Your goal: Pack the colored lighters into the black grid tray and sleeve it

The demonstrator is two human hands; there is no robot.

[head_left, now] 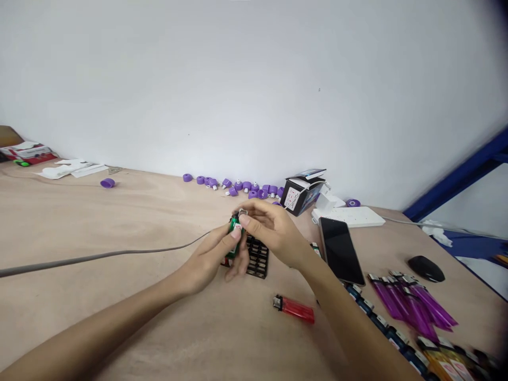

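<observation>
Above the worktop (119, 317), the left hand (216, 259) grips a green lighter (234, 238) upright, steadying it so the right hand (273, 233) can pinch its metal top (243, 214) from above. A black tray (257, 257) lies beneath.

Red lighter (294, 309) lying flat on the wooden table (99, 222). Black phone (341, 250) face up beside a white power strip (351, 216). Purple lighters (413, 304) fanned out at the right, near a black mouse (426, 268). Purple caps (238, 186) strung along the wall. Grey cable (99, 256) trailing off left. Small black box (299, 194) tilted, lid open.
</observation>
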